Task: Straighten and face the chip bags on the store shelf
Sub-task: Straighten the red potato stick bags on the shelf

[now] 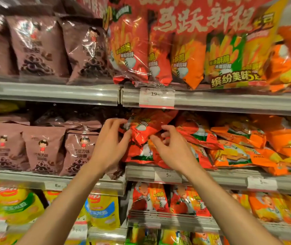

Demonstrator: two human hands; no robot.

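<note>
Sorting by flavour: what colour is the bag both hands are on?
Red bag, with small green and white print; head view.

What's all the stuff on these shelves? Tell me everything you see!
Brown snack bags: several, brown, upright at the left of the top and middle shelves.
Big multipack: one, clear wrap with red, orange and green bags, top shelf right.
Red chip bag: one, red, tilted, middle shelf centre.
Orange chip bags: many, orange, lying jumbled, middle shelf right.
Yellow bags: a few, yellow, lower left.
Price tags: several, white, shelf edges.
Left hand: grips the red bag's left edge.
Right hand: fingers curled at its right edge.
</note>
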